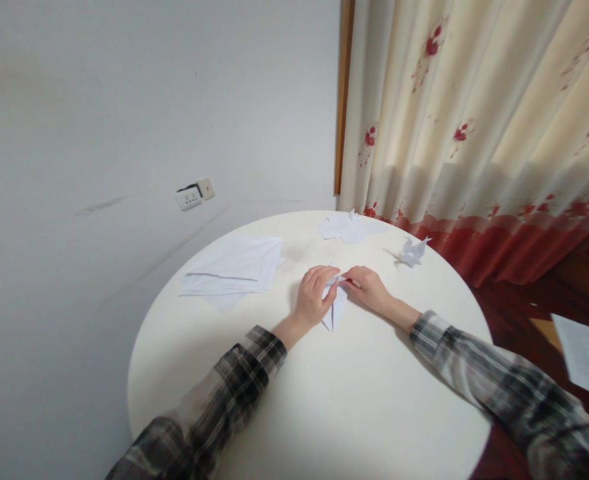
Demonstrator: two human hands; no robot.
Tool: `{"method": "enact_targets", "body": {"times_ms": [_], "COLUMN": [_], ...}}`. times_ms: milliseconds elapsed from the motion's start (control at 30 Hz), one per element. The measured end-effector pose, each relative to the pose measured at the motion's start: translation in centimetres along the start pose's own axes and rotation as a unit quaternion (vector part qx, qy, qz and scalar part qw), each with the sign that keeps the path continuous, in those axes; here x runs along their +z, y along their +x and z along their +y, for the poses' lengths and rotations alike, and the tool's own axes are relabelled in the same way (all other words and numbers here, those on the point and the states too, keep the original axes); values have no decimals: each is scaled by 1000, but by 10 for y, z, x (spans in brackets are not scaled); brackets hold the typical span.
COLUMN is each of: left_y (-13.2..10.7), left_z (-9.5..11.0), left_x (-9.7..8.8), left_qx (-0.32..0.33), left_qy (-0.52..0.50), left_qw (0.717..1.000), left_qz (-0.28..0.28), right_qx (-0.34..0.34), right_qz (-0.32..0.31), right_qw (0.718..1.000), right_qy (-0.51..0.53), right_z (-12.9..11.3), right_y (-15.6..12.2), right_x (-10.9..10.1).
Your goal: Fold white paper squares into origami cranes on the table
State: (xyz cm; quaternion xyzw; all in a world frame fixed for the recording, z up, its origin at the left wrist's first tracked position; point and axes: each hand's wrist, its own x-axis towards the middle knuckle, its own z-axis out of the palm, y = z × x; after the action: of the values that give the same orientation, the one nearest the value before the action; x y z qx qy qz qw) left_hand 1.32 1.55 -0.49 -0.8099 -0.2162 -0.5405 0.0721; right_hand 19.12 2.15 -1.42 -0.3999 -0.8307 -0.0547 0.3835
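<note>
Mid-tabletop, between both hands: folded paper piece, white, pointed, narrow tip aimed toward me, lying flat on the round tabletop.
Left grip: left hand closed over the piece's left side, fingers curled onto its upper edge, pressing it down.
Right grip: right hand closed, fingertips pinching the upper corner from the right. Exact finger contact is too small to resolve.
Handling (my read): very light and thin. Stacked folds give stiffness along the creases only, and it's floppy elsewhere. The smooth top looks low-friction, so it slides unless pinned. It tears or takes stray creases if squeezed hard.
Where to hold: on the thick layered part and along creases, with a light pinch. Avoid the thin point.
Edges: the piece sits well inside the rim on all sides.
Open room: bare surface toward me and to the right of the right hand.
Left side: stack of paper sheets, near the left hand, not touching.
Far side: rumpled paper by the far rim. Small folded paper figure beyond the right hand, apart from it.
Off-table: curtain to the right, wall socket on the wall behind, loose sheet low at right.
</note>
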Motion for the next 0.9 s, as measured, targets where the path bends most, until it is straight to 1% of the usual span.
{"method": "enact_targets", "body": {"times_ms": [67,133,233,300,400,467,533,600,733,800,900], "left_y": [-1,-2,-4,-6,-7,-8,-7,-6,-4,-5,-8], "left_z": [-1,-4,-11,-18,-29,-34,-36,-36,-33,-34,-37], "left_x": [1,3,7,11,17,19,20,21,21,22,24], "left_qx": [-15,-51,-142,-209,-316,-389,-436,-456,-476,-481,-470], "left_qy": [6,3,-10,-29,-89,-141,-188,-215,-223,-220,-201], "left_qw": [999,997,988,975,943,909,880,863,851,848,857], "left_qz": [30,49,60,68,63,41,18,5,-18,-37,-67], "right_qx": [24,49,84,112,146,163,183,207,232,229,218], "right_qz": [-5,-12,-23,-24,-29,-39,-50,-67,-95,-100,-114], "right_qw": [1000,999,996,993,987,982,976,969,960,960,963], "right_qy": [-14,-19,-4,18,61,86,103,116,126,123,115], "right_z": [-1,-1,2,5,10,12,13,12,9,8,6], "right_y": [1,1,1,0,-1,-2,-2,-2,-1,-1,-1], "right_x": [0,0,1,3,6,7,8,8,6,5,3]}}
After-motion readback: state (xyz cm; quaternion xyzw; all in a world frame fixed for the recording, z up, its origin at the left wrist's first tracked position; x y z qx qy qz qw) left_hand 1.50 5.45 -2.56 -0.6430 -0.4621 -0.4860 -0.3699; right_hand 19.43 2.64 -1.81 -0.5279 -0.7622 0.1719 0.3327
